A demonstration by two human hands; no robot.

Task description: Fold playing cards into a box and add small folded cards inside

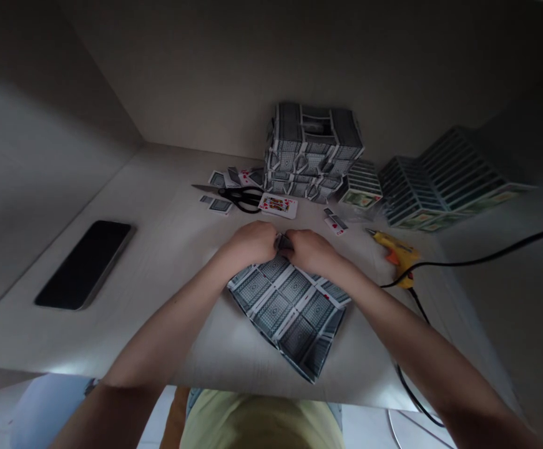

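Note:
A structure of joined playing cards [283, 302], backs showing, lies tilted on the table in front of me. My left hand [255, 242] is closed on its far edge. Right beside it, my right hand [309, 251] pinches the same edge, the fingers curled inward. The fingertips nearly meet around a small dark folded piece of card, and what exactly lies between them is partly hidden. Beyond my hands stands a box-like card structure [316, 146] with an opening in its top.
Black scissors [241, 197], a card stack [278, 205] and cut card pieces [220, 206] lie behind my hands. A phone [85, 265] rests at left. At right are a yellow glue gun [400, 254] with a black cable and boxes of cards [459, 181].

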